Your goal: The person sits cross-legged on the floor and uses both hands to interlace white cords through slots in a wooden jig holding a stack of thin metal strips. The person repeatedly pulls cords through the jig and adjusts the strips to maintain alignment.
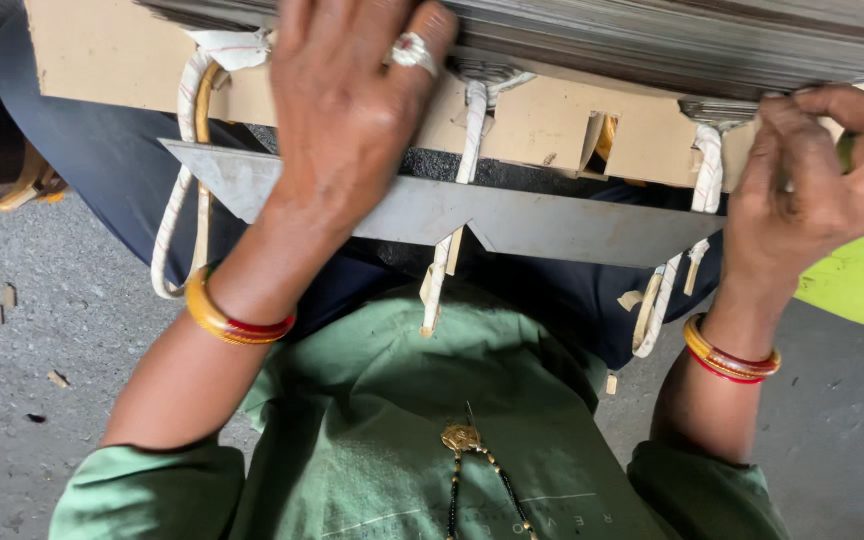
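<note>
Two bare hands work a stack of thin grey metal sheets (672, 40) that lies across the person's lap on a brown board (542, 125), seen from above. Left hand (347, 110) lies flat and spread on the stack's near edge, fingers pressing down, a ring on one finger. Right hand (817, 175) is curled at the stack's right corner, its fingertips pinched together on the edges of the bottom sheets. One loose grey strip (512, 215) with a notched edge and pointed ends sits just below the board, against the lap. White cloth tapes (467, 180) run under the stack and hang down over the strip. Risks, as a judgement: the sheet edges look sharp and could cut the pinching fingertips; the loose strip appears unsecured and could slide off the lap onto the grey floor (42, 340); the stack may fan out if the pressing palm lifts.
</note>
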`<state>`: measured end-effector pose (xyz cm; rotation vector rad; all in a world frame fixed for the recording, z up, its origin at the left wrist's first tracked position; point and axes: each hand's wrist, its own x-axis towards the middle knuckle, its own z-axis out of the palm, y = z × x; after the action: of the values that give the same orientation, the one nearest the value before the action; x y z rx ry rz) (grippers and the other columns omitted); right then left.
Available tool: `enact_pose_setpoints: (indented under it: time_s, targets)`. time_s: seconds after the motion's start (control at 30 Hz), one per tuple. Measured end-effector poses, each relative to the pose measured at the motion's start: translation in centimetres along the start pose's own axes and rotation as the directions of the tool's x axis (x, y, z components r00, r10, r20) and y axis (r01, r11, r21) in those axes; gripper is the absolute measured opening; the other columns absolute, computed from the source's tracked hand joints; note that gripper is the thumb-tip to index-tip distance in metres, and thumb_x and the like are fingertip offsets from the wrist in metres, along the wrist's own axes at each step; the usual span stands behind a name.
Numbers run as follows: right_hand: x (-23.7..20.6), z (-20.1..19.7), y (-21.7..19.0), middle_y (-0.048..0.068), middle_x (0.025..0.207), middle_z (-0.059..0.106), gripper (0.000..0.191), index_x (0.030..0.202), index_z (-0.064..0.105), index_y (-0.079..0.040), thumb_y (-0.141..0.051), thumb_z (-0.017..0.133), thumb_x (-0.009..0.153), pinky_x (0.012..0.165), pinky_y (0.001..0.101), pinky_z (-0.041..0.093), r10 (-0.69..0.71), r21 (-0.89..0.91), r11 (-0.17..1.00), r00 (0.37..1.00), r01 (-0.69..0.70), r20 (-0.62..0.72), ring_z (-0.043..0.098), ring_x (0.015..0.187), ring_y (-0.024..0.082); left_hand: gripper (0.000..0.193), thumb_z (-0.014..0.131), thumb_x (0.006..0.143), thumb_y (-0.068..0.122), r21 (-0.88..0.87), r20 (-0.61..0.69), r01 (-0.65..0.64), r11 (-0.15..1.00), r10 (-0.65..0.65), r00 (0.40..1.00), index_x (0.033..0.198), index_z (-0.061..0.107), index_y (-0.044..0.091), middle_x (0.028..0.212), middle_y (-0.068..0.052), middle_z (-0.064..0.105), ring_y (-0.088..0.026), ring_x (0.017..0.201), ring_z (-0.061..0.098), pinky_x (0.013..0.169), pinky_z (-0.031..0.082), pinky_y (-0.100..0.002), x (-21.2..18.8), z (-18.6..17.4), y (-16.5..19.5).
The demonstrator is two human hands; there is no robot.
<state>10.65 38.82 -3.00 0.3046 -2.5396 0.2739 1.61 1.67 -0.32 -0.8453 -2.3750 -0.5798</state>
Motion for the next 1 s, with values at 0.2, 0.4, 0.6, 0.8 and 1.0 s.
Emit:
enact_pose_setpoints:
  time_s: [0.2, 0.4, 0.6, 0.8, 1.0]
  targets:
    - [-0.2, 0.6, -1.1, 0.008, 0.115, 0.068, 0.035, 0.118, 0.084, -0.002, 0.013, 0.074, 0.089, 0.099, 0.0350, 0.047, -0.007, 0.083, 0.997, 1.000, 0.006, 0.018, 0.060, 0.113, 0.022, 0.010, 0.072, 0.094, 0.003, 0.126, 0.076, 0.014, 0.992, -0.024, 0.997, 0.105, 0.071, 0.003, 0.096, -0.008, 0.062, -0.027, 0.092, 0.063, 0.072, 0.046, -0.039, -2.0, -2.7, -3.6]
    - [0.4, 1.0, -1.9, 0.007, 0.106, 0.069, 0.026, 0.112, 0.087, -0.004, 0.011, 0.079, 0.092, 0.095, 0.0350, 0.047, 0.006, 0.095, 0.995, 1.000, -0.007, 0.008, 0.060, 0.107, 0.024, 0.008, 0.073, 0.092, 0.005, 0.152, 0.090, -0.035, 0.988, 0.021, 0.996, 0.100, 0.072, 0.006, 0.084, -0.005, 0.058, -0.021, 0.078, 0.061, 0.062, 0.042, -0.036, -2.9, -2.3, -4.6]
    - [0.5, 0.8, -2.7, 0.007, 0.106, 0.067, 0.026, 0.114, 0.085, -0.005, 0.010, 0.077, 0.095, 0.096, 0.0337, 0.048, -0.003, 0.101, 0.995, 0.999, -0.002, 0.041, 0.058, 0.110, 0.023, 0.021, 0.069, 0.089, 0.002, 0.214, 0.060, -0.061, 0.975, 0.049, 0.997, 0.110, 0.068, 0.008, 0.098, -0.003, 0.059, -0.019, 0.091, 0.060, 0.067, 0.046, -0.033, -2.6, -2.4, -4.0]
    - [1.1, 0.6, -3.0, 0.005, 0.110, 0.062, 0.023, 0.114, 0.080, -0.005, 0.010, 0.074, 0.097, 0.098, 0.0310, 0.049, -0.026, 0.023, 0.999, 0.995, 0.023, 0.100, 0.058, 0.112, 0.021, 0.019, 0.070, 0.086, 0.005, 0.324, 0.111, -0.107, 0.940, 0.074, 0.991, 0.104, 0.065, 0.007, 0.112, -0.005, 0.059, -0.021, 0.098, 0.061, 0.064, 0.049, -0.029, -2.2, -2.1, -3.3]
    - [3.6, -1.8, -7.7, 0.010, 0.122, 0.064, 0.026, 0.119, 0.079, -0.003, 0.009, 0.075, 0.097, 0.097, 0.0345, 0.052, -0.003, 0.015, 1.000, 0.990, 0.001, 0.143, 0.062, 0.114, 0.023, 0.025, 0.074, 0.092, 0.009, 0.263, 0.126, -0.140, 0.955, 0.110, 0.986, 0.116, 0.066, 0.008, 0.119, -0.009, 0.059, -0.023, 0.114, 0.059, 0.088, 0.053, -0.033, -1.6, -4.3, -1.1]
